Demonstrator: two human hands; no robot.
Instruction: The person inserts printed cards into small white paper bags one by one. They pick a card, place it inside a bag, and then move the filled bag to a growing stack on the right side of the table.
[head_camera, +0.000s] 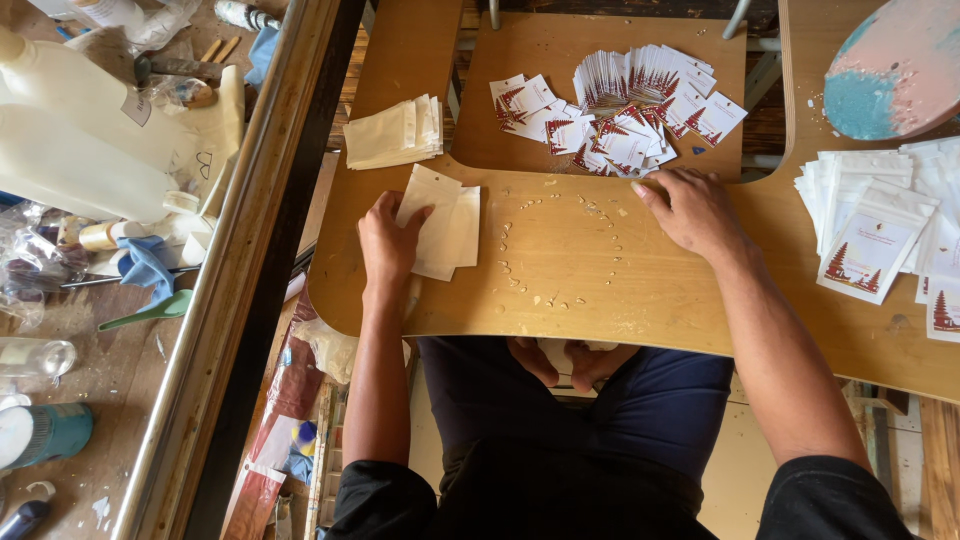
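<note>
Hands rest flat on the wooden table (600, 300), either side of a scatter of small pale beads (560, 245) that serves as the landmark. Left of the beads, the left hand (388, 240) lies palm down with fingers loosely spread, its fingertips pressing on a few cream pouches (445, 222) lying overlapped. Right of the beads, the right hand (692, 208) lies with fingers together and slightly curled, fingertips touching the bare table; it pinches nothing that I can see. Beyond the beads, on a second board, lies a heap of white cards with red tree prints (625, 110). Beyond and to the left of the beads sits a stack of cream pouches (392, 133). Far right of the beads are printed white packets (880, 235).
</note>
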